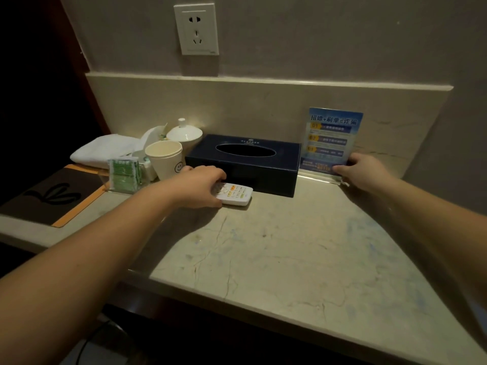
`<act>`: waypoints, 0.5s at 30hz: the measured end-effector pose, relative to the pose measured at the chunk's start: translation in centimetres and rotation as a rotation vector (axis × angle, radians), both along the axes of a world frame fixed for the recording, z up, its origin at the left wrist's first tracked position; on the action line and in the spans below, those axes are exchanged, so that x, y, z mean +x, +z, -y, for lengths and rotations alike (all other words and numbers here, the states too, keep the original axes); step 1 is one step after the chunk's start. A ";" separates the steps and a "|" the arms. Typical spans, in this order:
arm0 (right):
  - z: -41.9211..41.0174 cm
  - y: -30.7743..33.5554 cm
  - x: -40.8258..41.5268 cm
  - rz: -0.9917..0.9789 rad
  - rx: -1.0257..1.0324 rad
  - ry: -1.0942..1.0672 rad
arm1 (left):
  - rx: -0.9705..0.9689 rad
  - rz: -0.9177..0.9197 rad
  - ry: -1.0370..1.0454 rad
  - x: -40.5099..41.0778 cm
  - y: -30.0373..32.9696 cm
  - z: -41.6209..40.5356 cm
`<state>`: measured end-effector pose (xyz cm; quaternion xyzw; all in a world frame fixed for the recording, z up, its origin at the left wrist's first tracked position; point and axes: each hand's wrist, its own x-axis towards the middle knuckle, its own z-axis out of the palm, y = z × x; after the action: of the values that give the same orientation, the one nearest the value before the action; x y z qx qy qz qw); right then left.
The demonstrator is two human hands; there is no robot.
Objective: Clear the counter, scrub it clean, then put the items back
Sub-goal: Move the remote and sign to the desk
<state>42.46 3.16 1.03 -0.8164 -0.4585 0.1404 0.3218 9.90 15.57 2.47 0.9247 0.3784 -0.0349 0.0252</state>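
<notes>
Both arms outstretched, left hand (201, 186) gripping, right hand (361, 171) pinching

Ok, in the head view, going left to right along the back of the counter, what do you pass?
Folded white towel → green sachets → paper cup → white remote under the left hand → dark tissue box → blue notice card, gripped by the right hand.

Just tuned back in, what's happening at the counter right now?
A person is working at the marble counter. The left hand grips the white remote lying in front of the dark tissue box. The right hand holds the lower edge of the blue sign in its clear stand by the backsplash. Cup, towel and packets sit at the left.
</notes>
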 end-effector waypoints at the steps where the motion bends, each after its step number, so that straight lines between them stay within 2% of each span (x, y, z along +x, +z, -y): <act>1: 0.0 0.0 0.0 0.000 0.004 0.002 | 0.005 -0.046 -0.016 0.0 0.2 -0.1; 4: 0.1 0.1 0.1 -0.020 -0.003 -0.001 | -0.038 -0.122 -0.044 0.2 0.7 -0.3; 9: 1.5 0.6 -0.2 -0.090 0.054 -0.026 | -0.080 -0.085 -0.033 0.3 0.8 0.1; 11: 2.7 1.2 -0.5 -0.159 0.103 -0.050 | -0.079 -0.030 -0.023 0.3 0.9 0.7; 15: 5.8 3.0 -1.4 -0.059 0.121 -0.116 | -0.095 0.210 0.002 -0.1 2.2 2.8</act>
<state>41.09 -2.62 4.05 -0.8161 -0.4082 0.1176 0.3918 9.84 12.75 4.64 0.9206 0.3725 0.0443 0.1083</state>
